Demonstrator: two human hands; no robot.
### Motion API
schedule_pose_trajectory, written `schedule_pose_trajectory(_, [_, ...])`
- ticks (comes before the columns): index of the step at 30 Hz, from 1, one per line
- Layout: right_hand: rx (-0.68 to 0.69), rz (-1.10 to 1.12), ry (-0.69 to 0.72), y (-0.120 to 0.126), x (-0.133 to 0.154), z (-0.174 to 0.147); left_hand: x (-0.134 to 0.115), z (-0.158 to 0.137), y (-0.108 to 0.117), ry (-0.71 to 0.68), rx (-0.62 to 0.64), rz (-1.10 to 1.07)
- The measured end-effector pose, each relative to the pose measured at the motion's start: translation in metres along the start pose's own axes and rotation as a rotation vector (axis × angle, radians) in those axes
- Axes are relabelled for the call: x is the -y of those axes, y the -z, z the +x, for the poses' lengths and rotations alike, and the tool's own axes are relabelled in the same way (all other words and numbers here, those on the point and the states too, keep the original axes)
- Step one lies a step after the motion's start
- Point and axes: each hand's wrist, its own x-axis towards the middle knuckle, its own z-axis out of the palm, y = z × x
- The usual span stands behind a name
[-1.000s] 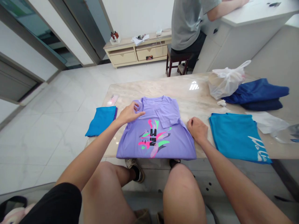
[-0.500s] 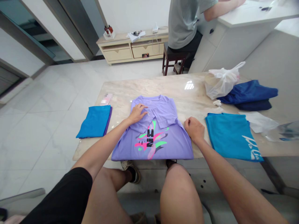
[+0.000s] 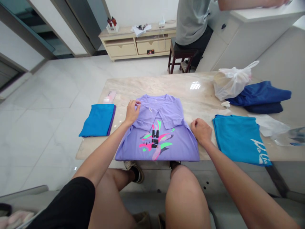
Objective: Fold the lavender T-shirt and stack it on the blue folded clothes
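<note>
- Purple T-shirt (image 3: 164, 140) lies flat at the near edge of the bench (image 3: 190, 84), both sleeves folded in, its hem hanging just over the edge
- Our left hand (image 3: 132, 111) pinches the shirt's left shoulder, fingers (image 3: 137, 103) curled on the cloth; our right hand (image 3: 201, 131) rests clenched at the shirt's right edge, and we cannot tell whether it grips fabric
- We judge a pull from one hand alone could drag the folded sleeves askew, or slide the hem off the edge
- Hidden: the right palm's underside; the blurred pink thing (image 3: 109, 96) far left; the seated person (image 3: 193, 19), cut off at the top
</note>
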Motion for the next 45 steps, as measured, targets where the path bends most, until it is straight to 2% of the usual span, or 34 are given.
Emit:
schedule_pose_trajectory(3, [0.007, 0.003, -0.007, 0.001, 0.000, -0.001, 0.012, -0.044, 0.041, 0.044, 0.108, 0.085])
schedule_pose_trajectory(5, [0.014, 0.002, -0.015, 0.001, 0.001, -0.001, 0.016, -0.076, 0.061, 0.129, 0.190, 0.161])
schedule_pose_trajectory(9, [0.020, -0.011, -0.023, 0.003, 0.002, -0.002, 0.009, -0.112, 0.075, 0.284, 0.362, 0.225])
schedule_pose_trajectory(11, [0.019, -0.025, -0.034, 0.003, 0.002, -0.002, 0.000, -0.117, 0.077, 0.328, 0.384, 0.272])
schedule_pose_trajectory(15, [0.030, -0.051, -0.048, 0.001, 0.001, -0.001, -0.016, -0.118, 0.084, 0.409, 0.279, 0.425])
schedule_pose_trajectory(18, [0.033, -0.070, -0.052, 0.001, 0.000, 0.000, -0.026, -0.120, 0.090, 0.427, 0.309, 0.497])
schedule_pose_trajectory(21, [0.037, -0.092, -0.069, 0.002, 0.001, -0.001, -0.027, -0.120, 0.096, 0.466, 0.315, 0.547])
schedule_pose_trajectory(24, [0.034, -0.113, -0.084, 0.005, 0.004, -0.002, -0.017, -0.119, 0.102, 0.522, 0.337, 0.543])
schedule_pose_trajectory(26, [0.028, -0.121, -0.094, 0.006, 0.007, -0.002, -0.008, -0.118, 0.102, 0.473, 0.338, 0.495])
schedule_pose_trajectory(31, [0.015, -0.126, -0.128, 0.004, 0.006, -0.004, 0.004, -0.118, 0.088, 0.077, 0.289, 0.382])
schedule_pose_trajectory(35, [-0.023, -0.043, -0.156, 0.007, 0.008, -0.003, 0.003, -0.115, 0.077, 0.049, 0.365, 0.376])
schedule_pose_trajectory(38, [-0.180, 0.121, -0.208, 0.015, 0.037, 0.009, 0.002, -0.115, 0.077, 0.081, 0.360, 0.343])
schedule_pose_trajectory(39, [-0.233, 0.184, -0.191, 0.018, 0.054, 0.015, 0.002, -0.116, 0.078, 0.101, 0.354, 0.341])
schedule_pose_trajectory(40, [-0.221, 0.246, -0.113, 0.019, 0.074, 0.023, 0.002, -0.117, 0.080, 0.123, 0.356, 0.343])
schedule_pose_trajectory(42, [-0.077, 0.331, 0.108, 0.017, 0.122, 0.037, 0.003, -0.121, 0.084, 0.163, 0.378, 0.352])
schedule_pose_trajectory(45, [0.166, 0.291, 0.364, 0.003, 0.191, 0.050, 0.003, -0.126, 0.087, 0.210, 0.410, 0.370])
